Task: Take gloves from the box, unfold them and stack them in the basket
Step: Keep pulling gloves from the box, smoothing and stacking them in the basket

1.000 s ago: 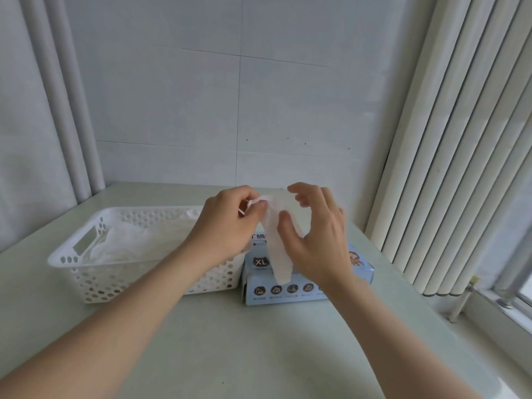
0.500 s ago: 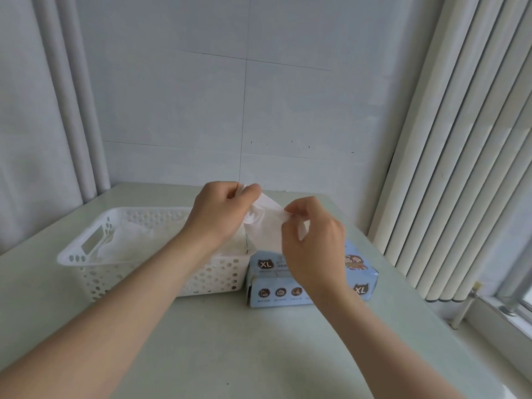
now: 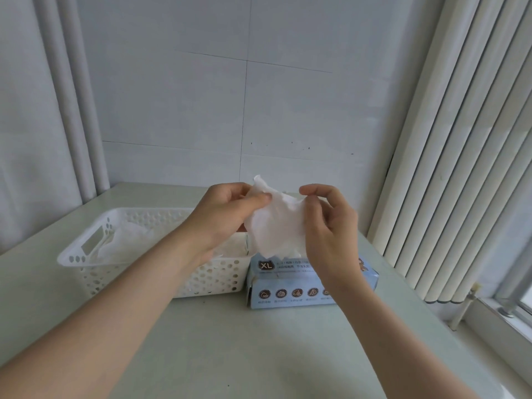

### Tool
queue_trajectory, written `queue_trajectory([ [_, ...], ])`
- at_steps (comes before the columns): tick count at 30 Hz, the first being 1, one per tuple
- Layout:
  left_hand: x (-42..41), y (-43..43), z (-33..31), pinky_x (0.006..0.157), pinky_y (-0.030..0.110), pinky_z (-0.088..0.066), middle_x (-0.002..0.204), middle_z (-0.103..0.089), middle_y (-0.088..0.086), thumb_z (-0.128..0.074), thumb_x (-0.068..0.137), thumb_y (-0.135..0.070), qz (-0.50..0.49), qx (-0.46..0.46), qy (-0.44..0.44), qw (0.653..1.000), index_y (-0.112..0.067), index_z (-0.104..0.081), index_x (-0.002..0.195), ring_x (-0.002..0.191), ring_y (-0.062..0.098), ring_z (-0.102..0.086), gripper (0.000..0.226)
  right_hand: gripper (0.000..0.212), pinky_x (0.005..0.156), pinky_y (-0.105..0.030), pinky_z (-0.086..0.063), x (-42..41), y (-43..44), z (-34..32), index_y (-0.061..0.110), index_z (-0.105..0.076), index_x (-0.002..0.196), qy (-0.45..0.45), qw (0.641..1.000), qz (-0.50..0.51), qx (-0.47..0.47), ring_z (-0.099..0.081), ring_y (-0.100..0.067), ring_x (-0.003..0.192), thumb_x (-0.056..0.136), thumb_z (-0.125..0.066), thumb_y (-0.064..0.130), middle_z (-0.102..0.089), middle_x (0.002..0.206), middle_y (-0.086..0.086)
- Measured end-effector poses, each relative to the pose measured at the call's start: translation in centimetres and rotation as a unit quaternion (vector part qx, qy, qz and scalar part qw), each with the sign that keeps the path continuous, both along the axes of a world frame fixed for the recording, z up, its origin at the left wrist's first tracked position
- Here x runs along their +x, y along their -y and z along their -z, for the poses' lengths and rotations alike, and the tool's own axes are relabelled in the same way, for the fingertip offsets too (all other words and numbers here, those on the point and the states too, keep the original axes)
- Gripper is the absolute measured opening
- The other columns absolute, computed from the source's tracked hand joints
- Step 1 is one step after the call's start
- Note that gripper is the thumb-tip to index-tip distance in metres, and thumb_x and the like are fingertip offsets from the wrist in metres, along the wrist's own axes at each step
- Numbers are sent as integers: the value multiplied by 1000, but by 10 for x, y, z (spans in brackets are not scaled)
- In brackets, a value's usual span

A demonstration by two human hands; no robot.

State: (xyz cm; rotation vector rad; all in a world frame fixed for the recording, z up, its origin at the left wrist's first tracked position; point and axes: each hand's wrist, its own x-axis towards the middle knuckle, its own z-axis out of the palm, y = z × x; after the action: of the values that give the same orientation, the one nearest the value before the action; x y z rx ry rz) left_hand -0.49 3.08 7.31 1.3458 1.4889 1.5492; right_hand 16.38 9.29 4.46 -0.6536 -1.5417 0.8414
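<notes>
A thin white glove (image 3: 275, 223) hangs spread between my two hands, above the light blue glove box (image 3: 290, 280) marked XL. My left hand (image 3: 227, 214) pinches its upper left corner between thumb and fingers. My right hand (image 3: 331, 228) pinches its upper right edge. The glove's lower edge hangs just above the top of the box. Left of the box stands a white perforated basket (image 3: 86, 254) with pale gloves (image 3: 126, 240) lying inside. My left forearm crosses over the basket's right end.
The box and basket stand side by side on a pale green table (image 3: 259, 349). A white tiled wall rises behind. Vertical blinds (image 3: 460, 168) and a window sill run along the right; white pipes stand at the back left.
The glove has gone from a narrow folded strip to a wider sheet. My hands have moved apart and risen a little. My right hand now pinches the glove's right edge.
</notes>
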Motion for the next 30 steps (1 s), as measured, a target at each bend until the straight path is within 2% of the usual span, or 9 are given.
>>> queue_trajectory([
  [2, -4, -2, -1, 90, 38, -62, 93, -80, 0, -64, 104, -32, 1, 16, 12, 1000, -12, -79, 102, 90, 18, -77, 24, 9, 55, -45, -47, 3, 2, -2, 27, -66, 113, 32, 998, -28, 45, -57, -32, 63, 106, -61, 26, -65, 78, -24],
  [5, -7, -2, -2, 84, 38, -59, 82, -75, -4, -58, 108, -31, -38, 58, -10, 998, -17, -76, 101, 76, 13, -71, 24, 34, 60, -35, -57, 3, -1, 0, 28, -67, 120, 89, 994, -17, 66, -68, -21, 69, 91, -83, 32, -70, 76, -5],
  [9, -11, -4, -1, 73, 37, -51, 90, -74, 11, -55, 108, -36, -118, 114, -81, 983, -22, -71, 101, 75, 27, -66, 23, 4, 55, -37, -54, 2, -4, -1, 22, -79, 89, 139, 989, 29, 32, -65, -14, 59, 91, -79, 25, -71, 66, 8],
  [10, -12, -4, -2, 71, 37, -50, 88, -73, 12, -54, 108, -39, -132, 125, -94, 979, -20, -70, 101, 74, 25, -66, 25, 12, 52, -31, -48, 3, -4, -2, 19, -78, 82, 134, 990, 27, 22, -61, -10, 56, 93, -78, 24, -68, 63, 10],
  [13, -11, -2, -4, 64, 33, -43, 71, -62, 13, -57, 105, -48, -114, 144, -85, 979, -10, -68, 99, 63, 19, -52, 40, 16, 59, -20, -48, 6, 0, -9, 16, -78, 88, 43, 999, -26, -21, -63, -7, 68, 100, -69, 21, -72, 75, 6],
  [15, -12, 0, -6, 61, 27, -35, 59, -45, -3, -60, 100, -56, -77, 135, -62, 986, -10, -68, 92, 57, 11, -38, 47, 20, 66, -24, -52, 6, 5, -14, 14, -77, 94, 0, 998, -54, -38, -65, -12, 76, 105, -63, 22, -74, 82, -3],
  [20, -17, 1, -9, 79, 38, -39, 73, -49, 5, -75, 82, -65, 22, 112, -1, 993, 1, -70, 95, 70, 21, -45, 67, 21, 69, -31, -55, -3, 12, -23, 12, -75, 98, -46, 998, -35, 14, -69, -17, 77, 108, -60, 23, -75, 82, -9],
  [26, -22, -3, -12, 84, 36, -52, 95, -69, 6, -68, 103, -32, -11, 117, 50, 992, 5, -65, 114, 88, 18, -66, 39, 14, 56, -40, -55, -17, 11, -38, 19, -76, 92, -2, 1000, 5, 26, -66, -19, 65, 102, -67, 23, -74, 75, -6],
  [30, -37, -5, -14, 75, 38, -45, 80, -53, 7, -67, 102, -39, -66, 117, 62, 989, 8, -55, 95, 74, 19, -52, 49, 8, 64, -44, -63, -30, 8, -44, 20, -78, 92, 68, 996, -32, -50, -75, -25, 72, 94, -71, 19, -78, 80, -5],
])
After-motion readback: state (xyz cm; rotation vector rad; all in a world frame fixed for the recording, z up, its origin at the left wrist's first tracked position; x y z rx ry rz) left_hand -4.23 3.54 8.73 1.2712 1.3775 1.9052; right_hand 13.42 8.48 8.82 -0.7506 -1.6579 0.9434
